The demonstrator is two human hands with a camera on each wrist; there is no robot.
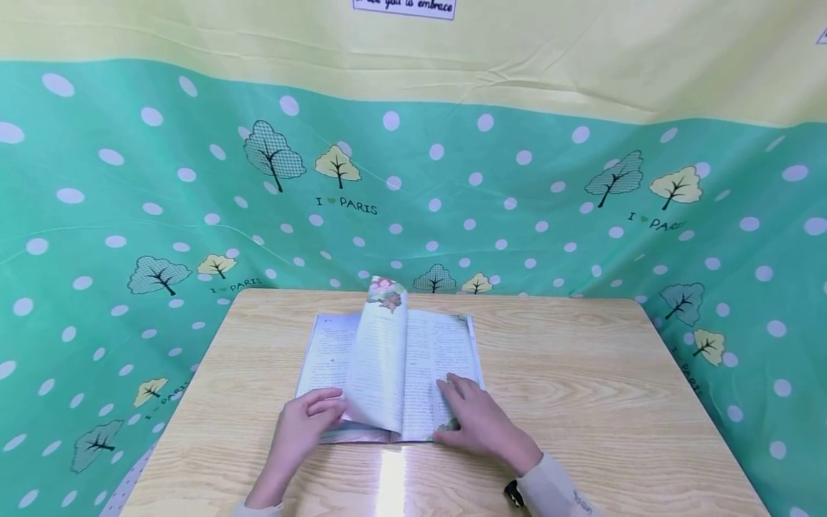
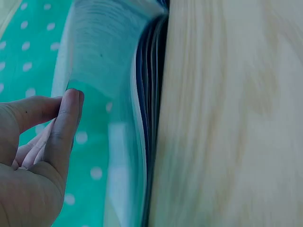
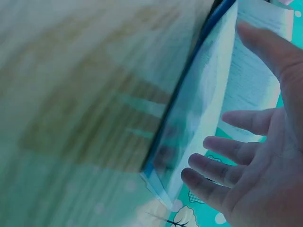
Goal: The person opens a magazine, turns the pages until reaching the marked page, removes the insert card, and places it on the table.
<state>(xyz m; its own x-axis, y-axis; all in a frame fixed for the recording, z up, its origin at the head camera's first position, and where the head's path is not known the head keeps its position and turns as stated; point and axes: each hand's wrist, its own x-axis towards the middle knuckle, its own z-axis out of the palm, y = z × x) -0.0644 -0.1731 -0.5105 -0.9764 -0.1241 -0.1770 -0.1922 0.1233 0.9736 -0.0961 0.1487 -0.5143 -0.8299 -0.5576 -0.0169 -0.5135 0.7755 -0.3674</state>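
The left hand (image 2: 33,161) fills the lower-left corner, its thumb (image 2: 66,127) pressing the edge of a raised page (image 2: 102,61). Beside that page lies the book's stacked page edges (image 2: 149,118), resting against the wooden table (image 2: 227,118).

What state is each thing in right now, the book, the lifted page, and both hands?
book: open, flat on the table.
lifted page: standing up, mid-turn.
left hand: fingers at the lifted page's lower edge.
right hand: fingers straight, resting on the right-hand page.
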